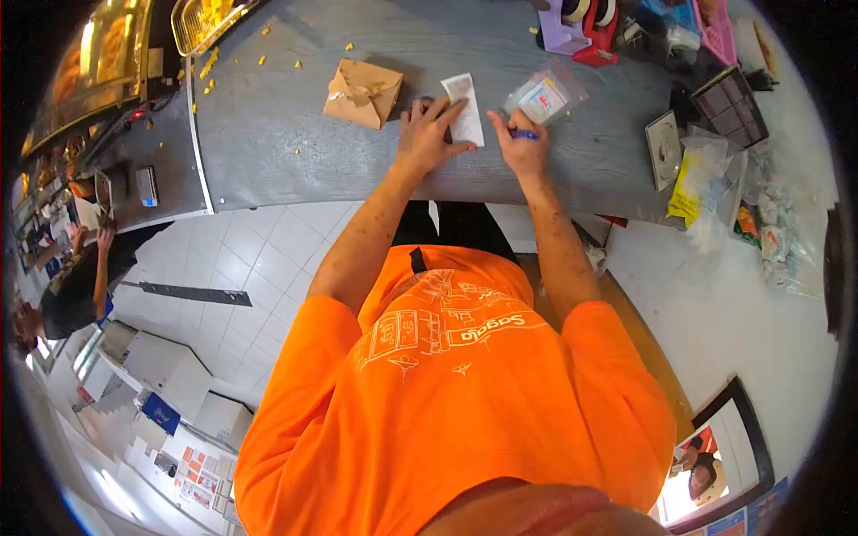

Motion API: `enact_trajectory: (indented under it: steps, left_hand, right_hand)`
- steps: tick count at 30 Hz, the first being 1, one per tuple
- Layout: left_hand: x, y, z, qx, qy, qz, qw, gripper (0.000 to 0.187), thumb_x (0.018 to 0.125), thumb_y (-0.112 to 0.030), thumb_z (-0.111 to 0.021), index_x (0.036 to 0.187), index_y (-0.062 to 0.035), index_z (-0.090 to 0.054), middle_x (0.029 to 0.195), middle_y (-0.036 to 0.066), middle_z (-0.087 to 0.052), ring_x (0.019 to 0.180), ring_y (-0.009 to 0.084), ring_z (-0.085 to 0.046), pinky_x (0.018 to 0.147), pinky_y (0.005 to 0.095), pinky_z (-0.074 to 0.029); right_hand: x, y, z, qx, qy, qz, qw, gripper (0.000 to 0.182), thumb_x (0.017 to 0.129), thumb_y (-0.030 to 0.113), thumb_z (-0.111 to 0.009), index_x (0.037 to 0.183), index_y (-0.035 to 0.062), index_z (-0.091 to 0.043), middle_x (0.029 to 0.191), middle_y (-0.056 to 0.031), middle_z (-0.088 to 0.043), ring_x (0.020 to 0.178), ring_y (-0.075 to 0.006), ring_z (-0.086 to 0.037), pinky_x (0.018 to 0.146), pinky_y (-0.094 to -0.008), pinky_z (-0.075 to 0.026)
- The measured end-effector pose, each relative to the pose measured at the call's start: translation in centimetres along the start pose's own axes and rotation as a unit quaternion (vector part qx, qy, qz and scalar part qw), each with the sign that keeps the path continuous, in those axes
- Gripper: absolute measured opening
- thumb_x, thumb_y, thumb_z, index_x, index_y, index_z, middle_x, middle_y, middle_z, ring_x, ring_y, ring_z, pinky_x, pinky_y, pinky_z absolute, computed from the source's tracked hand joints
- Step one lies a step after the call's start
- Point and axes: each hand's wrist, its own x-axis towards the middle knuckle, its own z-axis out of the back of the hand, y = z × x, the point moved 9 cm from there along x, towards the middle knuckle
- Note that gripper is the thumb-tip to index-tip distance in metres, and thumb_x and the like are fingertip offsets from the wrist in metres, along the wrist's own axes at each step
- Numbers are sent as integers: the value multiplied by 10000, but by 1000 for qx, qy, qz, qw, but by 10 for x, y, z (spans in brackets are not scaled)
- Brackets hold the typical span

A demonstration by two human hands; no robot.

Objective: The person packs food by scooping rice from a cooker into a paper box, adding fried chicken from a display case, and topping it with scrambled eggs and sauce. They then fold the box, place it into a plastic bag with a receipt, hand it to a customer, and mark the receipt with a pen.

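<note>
A narrow white paper slip (465, 116) with printing on it lies on the grey counter. My left hand (427, 136) rests at the slip's left side, fingers spread, with thumb and fingertips over its edge. In my right hand (524, 152), just right of the slip, is a blue pen (525, 135) gripped in closed fingers. Beyond that hand lies a clear plastic bag (572, 87) with a white and blue packet (542, 98) in it. A folded brown cardboard box (363, 93) sits left of my left hand.
Tape rolls in a red dispenser (597, 34) stand at the back right. Along the right side are a silver metal lid (663, 150) and a yellow bag (686, 186). Small yellow bits lie near a wire basket (204, 25). At far left, a person (76, 286) works by a dark counter.
</note>
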Motion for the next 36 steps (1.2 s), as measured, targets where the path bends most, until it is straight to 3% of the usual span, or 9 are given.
enact_trajectory:
  steps: [3, 6, 11, 13, 17, 22, 24, 30, 36]
  left_hand:
    - [-8, -7, 24, -270, -82, -23, 959, 623, 639, -141, -807, 1207, -37, -572, 1244, 146, -527, 1044, 317, -568, 864, 350, -477]
    - [-16, -5, 70, -371, -36, 32, 927, 448, 739, -60, -701, 1173, -29, -594, 1162, 163, -582, 997, 315, -605, 822, 344, -499]
    - [-11, 72, 120, -139, -54, -13, 989, 342, 821, -56, -620, 1159, -102, -632, 1184, 110, -586, 867, 272, -634, 718, 337, -522]
    - [-5, 85, 125, -137, -7, 43, 990, 355, 816, -77, -634, 1165, -146, -635, 1238, 97, -547, 854, 267, -633, 729, 350, -519]
    - [-7, 107, 131, -72, 15, 33, 997, 392, 808, -153, -676, 1183, -261, -635, 1399, 86, -378, 805, 232, -614, 747, 348, -514]
    - [-15, 119, 124, -13, 24, 6, 1000, 480, 826, -174, -642, 1243, -398, -570, 1438, 83, -320, 1188, 341, -414, 973, 467, -396]
    - [-16, 124, 120, -20, 32, 4, 999, 489, 844, -184, -615, 1258, -436, -543, 1459, 91, -291, 1233, 375, -357, 1007, 508, -347]
    - [-14, 131, 110, -96, 57, -23, 994, 494, 859, -178, -588, 1277, -432, -524, 1485, 117, -237, 1282, 396, -298, 1063, 495, -302]
    - [-11, 136, 108, -136, 86, -26, 987, 477, 866, -215, -587, 1281, -438, -516, 1475, 123, -254, 1284, 398, -299, 1066, 498, -298]
  right_hand:
    - [16, -11, -3, -182, 107, -144, 967, 519, 701, 546, -734, 702, 55, -567, 569, -124, -581, 567, -326, -600, 529, -435, -457]
    - [38, 3, 33, -88, 50, -200, 974, 509, 706, 519, -748, 814, 48, -589, 621, -115, -600, 607, -307, -614, 559, -410, -471]
    - [89, -86, 145, -49, -337, -51, 939, 310, 854, 325, -653, 959, 33, -641, 755, -110, -625, 727, -228, -607, 627, -349, -470]
    - [115, -159, 123, 107, -111, -307, 939, 263, 842, 381, -659, 918, 131, -683, 810, 0, -607, 708, -94, -537, 573, -258, -404]
    - [115, -183, 88, 366, -23, -448, 815, 194, 796, 296, -724, 939, 169, -691, 884, 49, -591, 666, -113, -470, 587, -234, -373]
    - [99, -170, 91, 561, -59, -294, 771, 100, 814, 130, -695, 889, 65, -681, 896, -18, -603, 829, -167, -561, 754, -287, -439]
    - [95, -186, 110, 210, -72, -142, 965, 145, 782, 149, -723, 852, 26, -694, 943, -61, -640, 880, -171, -579, 762, -305, -453]
    - [70, -150, 75, 253, -125, -427, 859, 220, 773, 220, -705, 914, 53, -721, 1045, -69, -661, 871, -152, -580, 748, -306, -444]
    - [68, 63, -120, 439, 102, -331, 829, 343, 800, 284, -692, 1047, 46, -683, 1143, -103, -619, 1017, -179, -559, 818, -322, -421]
